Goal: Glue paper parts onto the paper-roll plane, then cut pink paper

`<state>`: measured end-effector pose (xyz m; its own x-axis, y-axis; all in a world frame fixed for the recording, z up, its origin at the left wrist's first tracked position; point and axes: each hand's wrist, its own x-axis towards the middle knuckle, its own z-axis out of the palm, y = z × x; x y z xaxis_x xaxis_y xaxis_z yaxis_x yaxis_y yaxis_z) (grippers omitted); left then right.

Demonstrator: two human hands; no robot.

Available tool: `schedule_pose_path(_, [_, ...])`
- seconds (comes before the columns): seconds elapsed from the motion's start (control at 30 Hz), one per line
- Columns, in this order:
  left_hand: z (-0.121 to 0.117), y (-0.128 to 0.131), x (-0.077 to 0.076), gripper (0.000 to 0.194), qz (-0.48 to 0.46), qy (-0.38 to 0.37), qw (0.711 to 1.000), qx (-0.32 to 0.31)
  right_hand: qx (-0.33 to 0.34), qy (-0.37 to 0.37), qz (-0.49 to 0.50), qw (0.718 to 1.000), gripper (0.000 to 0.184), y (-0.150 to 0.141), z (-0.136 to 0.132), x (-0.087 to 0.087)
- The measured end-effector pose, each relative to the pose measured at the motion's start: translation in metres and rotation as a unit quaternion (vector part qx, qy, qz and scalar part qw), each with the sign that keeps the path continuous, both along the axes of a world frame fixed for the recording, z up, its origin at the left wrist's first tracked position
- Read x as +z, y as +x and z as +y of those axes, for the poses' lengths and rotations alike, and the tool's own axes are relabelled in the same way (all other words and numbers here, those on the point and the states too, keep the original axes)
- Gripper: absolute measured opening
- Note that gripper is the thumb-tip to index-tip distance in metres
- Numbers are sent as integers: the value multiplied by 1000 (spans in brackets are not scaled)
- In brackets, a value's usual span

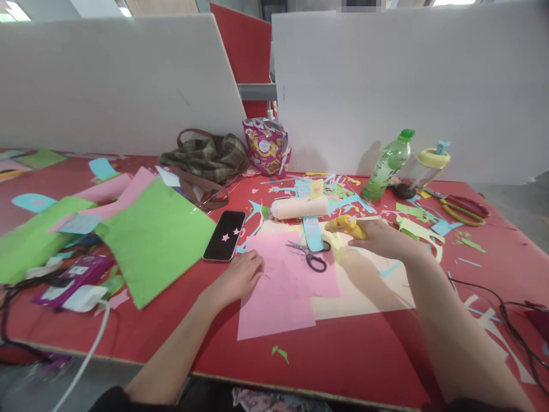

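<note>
Beside the phone (pixel 218 247), the left hand (pixel 243 273) rests curled at the pink paper's (pixel 277 309) edge, perhaps steadying it; any pinch is hidden. Scissors (pixel 306 250) lie on the paper, seemingly within reach. The right hand (pixel 385 238) grips a yellow tool (pixel 344 227), apparently for control.

the held tool (pixel 346 226) is yellow, the paper (pixel 278 303) pink, and the small scissors (pixel 316 262) black-handled. the table (pixel 364 360) is red, the tall board (pixel 398 86) greyish white. the large sheet (pixel 158 243) glows lime green. the cloth bag (pixel 214 155) has a dark green-brown plaid, the snack pouch (pixel 266 146) purple with yellow and white print. pale pink stars (pixel 225 237) dot the black phone (pixel 218 248).
</note>
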<state>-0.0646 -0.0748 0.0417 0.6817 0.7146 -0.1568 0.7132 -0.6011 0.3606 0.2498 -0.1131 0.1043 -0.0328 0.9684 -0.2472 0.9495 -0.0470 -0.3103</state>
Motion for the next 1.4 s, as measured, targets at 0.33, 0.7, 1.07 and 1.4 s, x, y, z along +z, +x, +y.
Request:
schedule_pose_path(0.33, [2, -1, 1, 14, -25, -6, 999, -18, -2, 3, 2, 1000, 22, -1, -1, 3])
schedule_pose_path(0.7, [4, 0, -3, 13, 16, 11, 999, -34, 3, -7, -2, 1000, 19, -2, -2, 3])
schedule_pose_path(1.07, [6, -4, 1, 9, -28, -36, 999, -21, 0, -4, -3, 1000, 16, 0, -1, 2])
schedule_pose_path(1.4, [8, -4, 4, 10, -50, -67, 996, -5, -5, -2, 6, 1000, 23, 5, -1, -1])
